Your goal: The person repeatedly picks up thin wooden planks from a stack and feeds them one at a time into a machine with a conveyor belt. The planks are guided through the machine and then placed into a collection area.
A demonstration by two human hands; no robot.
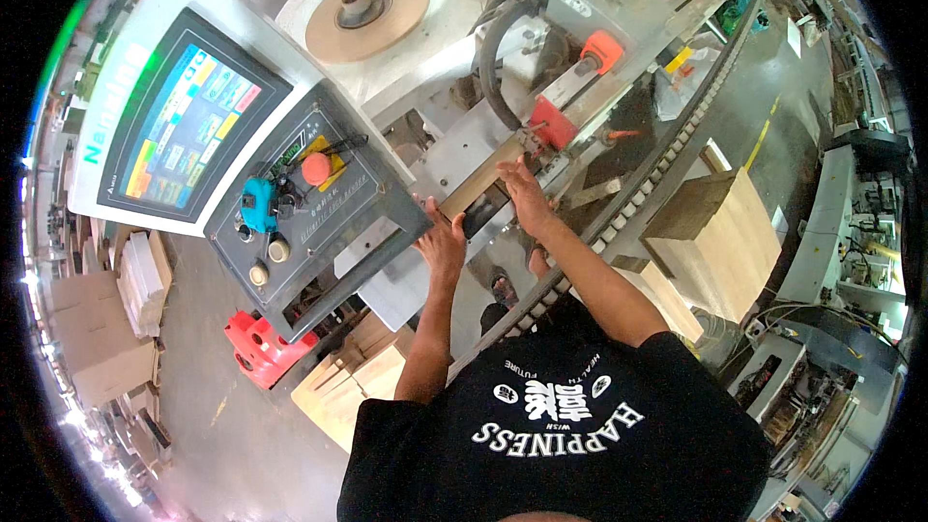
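Observation:
A narrow light-brown wooden strip (480,181) lies along the bed of a grey machine (454,159), its far end beside a red block (553,124). At the strip's near end is my left hand (442,244), thumb and fingers on either side of it in a loose grip. My right hand (525,197) reaches over farther along, its fingers stretched out and apart against the strip's right edge close to the red block. The undersides of both hands are hidden.
Left of my hands stands a control panel (319,203) with a lit screen (188,126) and a red button (316,169). A tape roll (411,10) lies behind. A chain-like rail (667,155) passes on the right, by stacked wooden boards (720,251). A red machine part (261,348) sits lower left.

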